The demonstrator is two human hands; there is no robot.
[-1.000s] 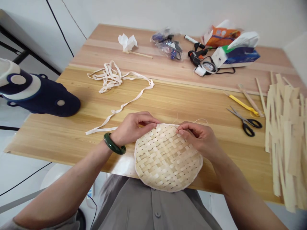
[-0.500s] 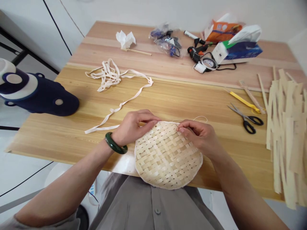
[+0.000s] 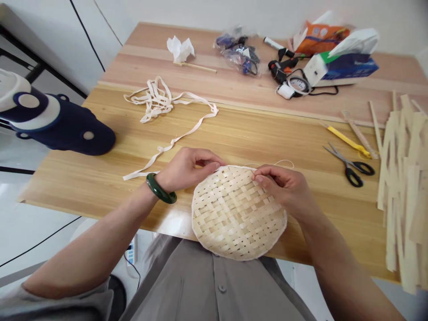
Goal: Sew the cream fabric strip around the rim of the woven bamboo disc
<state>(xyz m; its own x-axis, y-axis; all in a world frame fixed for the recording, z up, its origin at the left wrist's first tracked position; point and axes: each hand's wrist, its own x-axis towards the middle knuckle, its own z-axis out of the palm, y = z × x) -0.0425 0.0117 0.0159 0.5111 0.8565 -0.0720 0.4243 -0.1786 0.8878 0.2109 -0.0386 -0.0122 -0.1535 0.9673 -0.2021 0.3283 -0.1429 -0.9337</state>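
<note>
A rounded woven bamboo piece (image 3: 237, 214) with a white-bound rim lies over the table's front edge. My left hand (image 3: 189, 169), with a dark green bangle (image 3: 161, 189) on the wrist, pinches the rim at its upper left. At the upper right my right hand (image 3: 282, 185) has its fingers pinched together at the rim, with a thin thread (image 3: 284, 161) looping out behind them; whether a needle is between the fingertips is too small to tell. White cloth tape (image 3: 194, 129) trails from beside my left wrist to a tangled heap farther back.
Scissors (image 3: 349, 165), a yellow-handled tool (image 3: 347, 140) and bamboo strips (image 3: 404, 191) lie at the right. A dark blue bottle (image 3: 73, 127) stands at the left. Toward the back are crumpled tissue (image 3: 180, 48), bagged items (image 3: 239, 53), a glue gun (image 3: 281, 69) and a tissue box (image 3: 347, 67).
The view has shifted slightly, so the table and its objects appear a little farther right and higher. Both hands keep their places on the woven piece's rim.
</note>
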